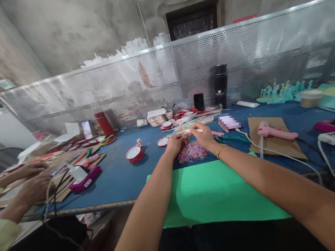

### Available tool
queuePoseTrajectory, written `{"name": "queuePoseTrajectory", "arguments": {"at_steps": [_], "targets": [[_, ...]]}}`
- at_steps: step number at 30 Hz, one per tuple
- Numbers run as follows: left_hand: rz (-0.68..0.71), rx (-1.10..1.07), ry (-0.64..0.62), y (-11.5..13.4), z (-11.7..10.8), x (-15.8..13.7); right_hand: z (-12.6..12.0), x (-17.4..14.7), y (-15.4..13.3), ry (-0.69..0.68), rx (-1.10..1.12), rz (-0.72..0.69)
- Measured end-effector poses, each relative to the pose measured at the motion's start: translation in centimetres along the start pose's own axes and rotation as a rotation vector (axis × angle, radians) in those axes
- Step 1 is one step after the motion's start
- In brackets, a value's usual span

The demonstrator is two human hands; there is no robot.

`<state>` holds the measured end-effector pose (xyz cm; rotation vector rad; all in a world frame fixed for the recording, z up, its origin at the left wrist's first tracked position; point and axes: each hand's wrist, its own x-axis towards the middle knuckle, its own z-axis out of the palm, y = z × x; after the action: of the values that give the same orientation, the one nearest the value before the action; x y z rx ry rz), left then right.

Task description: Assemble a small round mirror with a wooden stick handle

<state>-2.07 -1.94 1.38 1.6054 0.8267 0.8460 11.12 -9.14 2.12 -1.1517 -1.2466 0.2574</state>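
Note:
My left hand (177, 143) is closed in a pinch above a pile of thin, curly, multicoloured loops (193, 151) that look like small rubber bands. A thin peach-coloured piece (182, 130) sticks up by its fingertips; its kind is too small to make out. Close beside it, my right hand (203, 135) is closed on a pale stick (198, 130) lying across its fingers. A gold bracelet (220, 150) circles my right wrist. A green sheet (216, 193) lies under my forearms at the table's front edge.
A round red-rimmed tin (134, 154) with a small figurine stands left. Right are green-handled pliers (234, 138), a phone (229, 122) and a pink glue gun (275, 131) on cardboard. Behind stand a black flask (221, 86) and perforated metal screen (95, 94). A co-worker's hands (36, 186) are far left.

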Motion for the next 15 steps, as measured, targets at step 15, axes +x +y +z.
{"name": "queuePoseTrajectory", "arguments": {"at_steps": [15], "targets": [[-0.013,-0.028,0.000,-0.28,-0.09,0.19,0.01,-0.08,-0.21,-0.016,0.012,0.010]]}}
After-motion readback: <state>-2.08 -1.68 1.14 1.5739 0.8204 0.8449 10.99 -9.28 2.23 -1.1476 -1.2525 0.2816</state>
